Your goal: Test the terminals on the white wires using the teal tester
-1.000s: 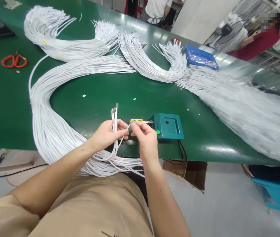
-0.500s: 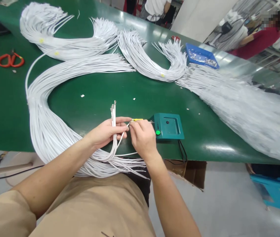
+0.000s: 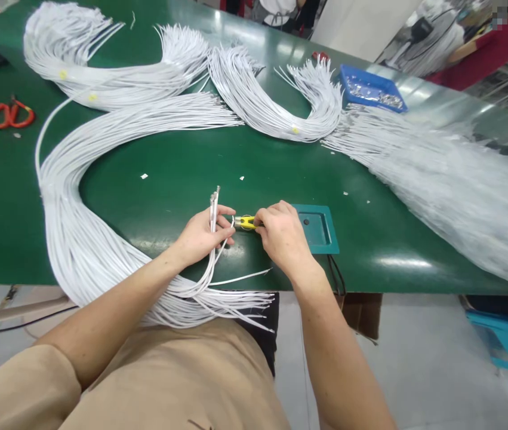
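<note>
My left hand [image 3: 204,234] is closed round a few white wires [image 3: 213,215] whose bare-looking ends point up. One of these wires bends out to the fingertips, close to the metal tip of a small yellow tool [image 3: 248,223]. My right hand [image 3: 283,233] grips this tool by its right end; its exact kind is unclear. Partly behind my right hand sits a teal box-shaped device [image 3: 332,239] with a shallow recess on top. Under my left forearm runs a thick bundle of white wires [image 3: 68,209], its near ends fanned out at the table edge.
More white wire bundles [image 3: 114,86] lie across the green table [image 3: 155,197]. Red-handled cutters [image 3: 9,114] rest at left; a blue tray [image 3: 372,89] of small metal parts stands at back right. A plastic-covered wire bundle [image 3: 450,191] fills the right side. A person in red [image 3: 482,60] is beyond.
My right hand has moved right, away from my left, and now covers the device's left part. The yellow tool shows more between the hands. My left hand still holds the wires.
</note>
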`<state>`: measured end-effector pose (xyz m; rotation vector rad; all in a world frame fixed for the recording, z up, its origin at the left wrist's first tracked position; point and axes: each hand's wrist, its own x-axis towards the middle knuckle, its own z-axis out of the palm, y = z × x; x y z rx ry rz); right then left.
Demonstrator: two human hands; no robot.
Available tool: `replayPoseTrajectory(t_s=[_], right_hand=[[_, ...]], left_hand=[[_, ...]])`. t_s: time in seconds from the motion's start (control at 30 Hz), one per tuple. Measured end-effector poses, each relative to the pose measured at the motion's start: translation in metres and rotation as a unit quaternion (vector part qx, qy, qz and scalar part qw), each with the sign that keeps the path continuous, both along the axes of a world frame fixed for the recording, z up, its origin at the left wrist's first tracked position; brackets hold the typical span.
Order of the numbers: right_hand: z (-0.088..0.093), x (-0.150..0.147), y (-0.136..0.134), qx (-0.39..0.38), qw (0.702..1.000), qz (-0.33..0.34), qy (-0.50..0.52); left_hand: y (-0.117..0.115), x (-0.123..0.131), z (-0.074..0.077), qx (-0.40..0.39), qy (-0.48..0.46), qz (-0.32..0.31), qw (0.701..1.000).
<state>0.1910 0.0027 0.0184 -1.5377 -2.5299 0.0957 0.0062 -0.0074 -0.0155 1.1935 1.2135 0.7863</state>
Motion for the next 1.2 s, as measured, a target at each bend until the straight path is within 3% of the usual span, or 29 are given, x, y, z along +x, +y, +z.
replayPoseTrajectory(t_s=[0.4, 0.67, 0.83, 0.97, 1.2], right_hand=[[-0.002, -0.001, 0.000, -0.002, 0.999, -0.021, 0.029], [0.002, -0.025, -0.035, 0.077, 0.976, -0.083, 0.186], [-0.017, -0.052, -0.065, 0.031, 0.974, -0.021, 0.224], [-0.031, -0.066, -0.079, 0.004, 0.970, -0.004, 0.244], [-0.034, -0.070, -0.087, 0.009, 0.980, 0.016, 0.199]], left_hand=[[0.003, 0.003, -0.009, 0.045, 0.094, 0.007, 0.995], [0.005, -0.003, -0.015, 0.025, 0.069, 0.000, 0.997], [0.004, -0.011, -0.008, 0.055, 0.084, 0.001, 0.995], [0.001, -0.016, 0.001, 0.021, 0.012, -0.015, 1.000], [-0.006, -0.027, 0.012, 0.010, 0.015, -0.016, 1.000]])
